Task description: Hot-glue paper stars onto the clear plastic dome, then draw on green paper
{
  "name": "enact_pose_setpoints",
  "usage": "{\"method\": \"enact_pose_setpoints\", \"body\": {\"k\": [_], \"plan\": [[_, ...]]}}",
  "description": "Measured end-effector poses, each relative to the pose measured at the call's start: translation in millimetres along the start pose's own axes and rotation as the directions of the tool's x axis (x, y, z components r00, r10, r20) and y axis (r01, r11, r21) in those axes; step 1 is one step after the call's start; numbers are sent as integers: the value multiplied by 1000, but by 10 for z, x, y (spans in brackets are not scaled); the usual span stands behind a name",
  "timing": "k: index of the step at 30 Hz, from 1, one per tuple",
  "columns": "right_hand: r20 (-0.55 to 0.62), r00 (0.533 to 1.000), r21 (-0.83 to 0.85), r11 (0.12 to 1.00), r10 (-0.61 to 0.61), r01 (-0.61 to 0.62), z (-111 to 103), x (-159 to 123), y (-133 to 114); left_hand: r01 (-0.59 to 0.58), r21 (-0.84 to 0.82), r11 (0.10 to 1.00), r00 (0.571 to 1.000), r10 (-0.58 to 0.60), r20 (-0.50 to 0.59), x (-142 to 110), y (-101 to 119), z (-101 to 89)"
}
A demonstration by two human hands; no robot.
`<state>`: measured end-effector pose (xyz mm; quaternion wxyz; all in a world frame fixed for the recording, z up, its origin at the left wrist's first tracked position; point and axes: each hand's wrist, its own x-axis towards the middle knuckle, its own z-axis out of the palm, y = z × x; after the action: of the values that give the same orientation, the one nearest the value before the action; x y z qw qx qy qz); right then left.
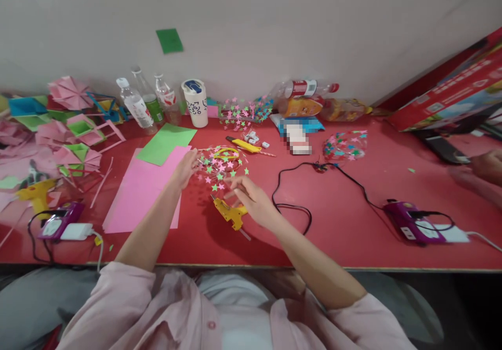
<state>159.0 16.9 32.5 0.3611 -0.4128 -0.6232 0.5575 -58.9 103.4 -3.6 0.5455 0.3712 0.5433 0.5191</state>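
A clear plastic piece [223,168] covered in pink and green stars lies on the red table in front of me. At its left side is my left hand [188,168], fingers together against its edge; their tips are partly hidden. My right hand [253,199] is at the near right of the plastic, fingers apart and nothing seen in them. Just below and left of that hand is a yellow glue gun [228,213] with a glue stick out of its back. A yellow-handled tool [226,154], perhaps scissors, shows behind the stars. Beyond lies a yellow utility knife [246,145].
Pink paper [137,198] and green paper [167,143] lie at left, near paper crafts [78,130] and another glue gun [37,195]. Bottles and a white cup [195,104] line the wall. A black cable [292,206] runs to a purple power strip [415,223]. Another person's hand [488,167] is at right.
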Motion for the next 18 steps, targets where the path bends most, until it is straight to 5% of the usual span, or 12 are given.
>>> {"method": "enact_pose_setpoints", "body": {"k": [7, 18], "plan": [[-132, 990, -174, 984, -54, 30, -200, 125, 140, 95, -55, 994, 989, -88, 117, -224, -4, -1], [-273, 953, -189, 978, -135, 84, -502, 570, 337, 108, -41, 993, 977, -98, 189, -590, -80, -59]]}}
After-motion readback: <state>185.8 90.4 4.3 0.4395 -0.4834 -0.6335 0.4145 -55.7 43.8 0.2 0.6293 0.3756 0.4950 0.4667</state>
